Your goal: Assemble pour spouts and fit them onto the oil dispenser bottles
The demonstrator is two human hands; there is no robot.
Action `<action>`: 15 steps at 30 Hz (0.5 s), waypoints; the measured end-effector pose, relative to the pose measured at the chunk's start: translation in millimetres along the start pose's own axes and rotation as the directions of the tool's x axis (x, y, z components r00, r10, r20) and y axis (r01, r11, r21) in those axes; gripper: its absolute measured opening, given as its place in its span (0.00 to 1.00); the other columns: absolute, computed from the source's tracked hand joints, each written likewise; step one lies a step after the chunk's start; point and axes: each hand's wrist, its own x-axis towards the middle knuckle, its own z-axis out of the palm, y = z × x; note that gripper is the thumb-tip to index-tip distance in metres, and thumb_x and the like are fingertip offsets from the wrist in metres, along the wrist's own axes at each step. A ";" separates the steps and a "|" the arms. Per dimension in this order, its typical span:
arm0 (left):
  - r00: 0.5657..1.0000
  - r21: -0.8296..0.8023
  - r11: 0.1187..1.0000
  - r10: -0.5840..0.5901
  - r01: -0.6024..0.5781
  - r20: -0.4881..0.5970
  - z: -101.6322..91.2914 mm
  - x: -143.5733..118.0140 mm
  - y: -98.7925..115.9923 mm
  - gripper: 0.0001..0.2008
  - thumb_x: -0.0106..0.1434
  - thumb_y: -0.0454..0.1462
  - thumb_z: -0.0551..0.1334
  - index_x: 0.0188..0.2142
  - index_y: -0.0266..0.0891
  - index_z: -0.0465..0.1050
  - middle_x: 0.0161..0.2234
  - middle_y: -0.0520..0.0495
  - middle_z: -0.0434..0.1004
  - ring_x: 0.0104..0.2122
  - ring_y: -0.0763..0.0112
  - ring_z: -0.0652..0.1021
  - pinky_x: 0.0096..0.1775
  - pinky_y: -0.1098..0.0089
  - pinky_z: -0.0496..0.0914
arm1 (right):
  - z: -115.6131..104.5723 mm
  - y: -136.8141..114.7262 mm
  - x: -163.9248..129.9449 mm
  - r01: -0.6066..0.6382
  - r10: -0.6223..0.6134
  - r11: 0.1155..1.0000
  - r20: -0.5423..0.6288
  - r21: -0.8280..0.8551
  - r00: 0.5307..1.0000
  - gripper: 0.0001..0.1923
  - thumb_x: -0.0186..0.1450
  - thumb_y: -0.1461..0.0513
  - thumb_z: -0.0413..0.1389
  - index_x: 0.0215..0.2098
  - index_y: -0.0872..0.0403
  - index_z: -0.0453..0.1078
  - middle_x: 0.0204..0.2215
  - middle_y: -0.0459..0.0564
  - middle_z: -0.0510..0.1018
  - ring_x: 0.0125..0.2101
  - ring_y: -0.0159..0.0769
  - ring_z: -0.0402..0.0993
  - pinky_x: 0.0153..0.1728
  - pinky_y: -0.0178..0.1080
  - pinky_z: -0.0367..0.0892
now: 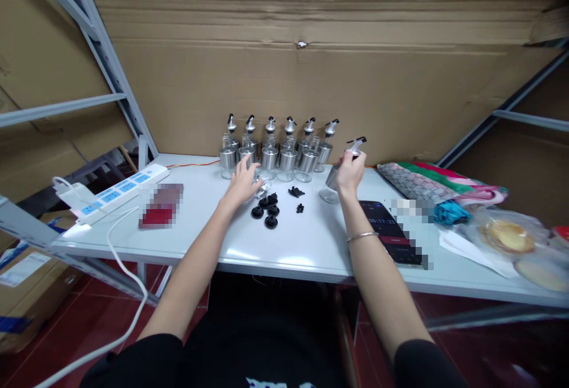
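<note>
Several glass oil bottles (279,152) with steel sleeves and pour spouts stand in rows at the back of the white table (284,246). My right hand (349,173) is closed around another such bottle (336,178), tilted, just right of the group. My left hand (243,182) reaches toward the front row with fingers spread, touching a small clear piece by the bottles. Black round stoppers (267,210) and small black caps (296,192) lie on the table between my hands.
A white power strip (116,189) with its cable lies at the left. A red blurred object (159,205) sits near it. A phone (390,231), folded patterned cloth (427,180) and plastic-wrapped items (511,237) occupy the right. Cardboard walls stand behind.
</note>
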 end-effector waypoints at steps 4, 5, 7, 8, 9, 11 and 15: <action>1.000 -0.006 1.000 0.001 -0.001 -0.010 0.2 -0.2 -0.1 0.21 0.61 0.39 0.57 0.53 0.40 0.60 0.63 0.38 0.43 0.63 0.52 0.51 0.57 0.48 0.57 | -5.2 -8.0 -7.1 -0.118 0.113 0.993 -0.134 -0.028 0.984 0.28 0.67 0.47 0.28 0.40 0.55 0.61 0.29 0.53 0.74 0.33 0.43 0.72 0.36 0.42 0.60; 1.000 -0.006 1.000 0.001 -0.001 -0.009 0.1 -0.3 -0.1 0.21 0.61 0.38 0.57 0.53 0.39 0.60 0.63 0.37 0.43 0.63 0.52 0.51 0.57 0.48 0.57 | -6.5 -10.0 -8.5 -0.123 0.118 0.992 -0.140 -0.026 0.983 0.28 0.67 0.47 0.28 0.40 0.55 0.61 0.29 0.53 0.75 0.33 0.43 0.72 0.36 0.42 0.59; 1.000 -0.008 1.000 0.003 -0.003 -0.006 0.1 -0.5 -0.1 0.21 0.61 0.38 0.57 0.53 0.39 0.60 0.63 0.37 0.43 0.63 0.52 0.51 0.58 0.48 0.57 | -8.3 -12.9 -10.2 -0.136 0.133 0.991 -0.147 -0.014 0.980 0.28 0.68 0.47 0.28 0.40 0.55 0.61 0.28 0.53 0.75 0.32 0.43 0.73 0.36 0.41 0.59; 1.000 -0.009 1.000 0.004 -0.004 -0.007 0.1 -0.5 -0.2 0.21 0.61 0.38 0.57 0.53 0.39 0.60 0.63 0.37 0.43 0.63 0.52 0.51 0.58 0.48 0.56 | -8.8 -13.7 -10.5 -0.142 0.140 0.990 -0.147 -0.007 0.979 0.28 0.68 0.47 0.28 0.40 0.55 0.61 0.28 0.52 0.75 0.33 0.44 0.73 0.36 0.41 0.59; 1.000 -0.010 1.000 0.006 -0.006 -0.007 0.1 -0.5 -0.3 0.21 0.61 0.38 0.57 0.53 0.39 0.60 0.63 0.37 0.43 0.63 0.52 0.51 0.58 0.49 0.56 | -9.1 -14.1 -10.6 -0.147 0.145 0.989 -0.145 -0.001 0.979 0.28 0.68 0.47 0.29 0.40 0.55 0.62 0.27 0.52 0.75 0.33 0.44 0.73 0.37 0.41 0.59; 1.000 -0.009 1.000 0.006 -0.006 -0.004 0.2 -0.6 -0.3 0.21 0.61 0.38 0.57 0.53 0.39 0.60 0.63 0.37 0.43 0.63 0.52 0.51 0.58 0.49 0.56 | -9.5 -14.4 -10.3 -0.154 0.154 0.988 -0.137 0.010 0.978 0.28 0.67 0.46 0.29 0.41 0.55 0.62 0.27 0.52 0.75 0.33 0.44 0.73 0.37 0.41 0.59; 1.000 0.000 1.000 0.000 0.000 0.009 -0.1 -0.9 0.5 0.21 0.61 0.39 0.57 0.53 0.39 0.60 0.63 0.37 0.43 0.63 0.52 0.51 0.58 0.49 0.56 | -11.1 -15.9 -9.0 -0.165 0.169 0.985 -0.120 0.042 0.978 0.30 0.67 0.45 0.27 0.43 0.55 0.61 0.25 0.50 0.74 0.30 0.42 0.73 0.36 0.40 0.59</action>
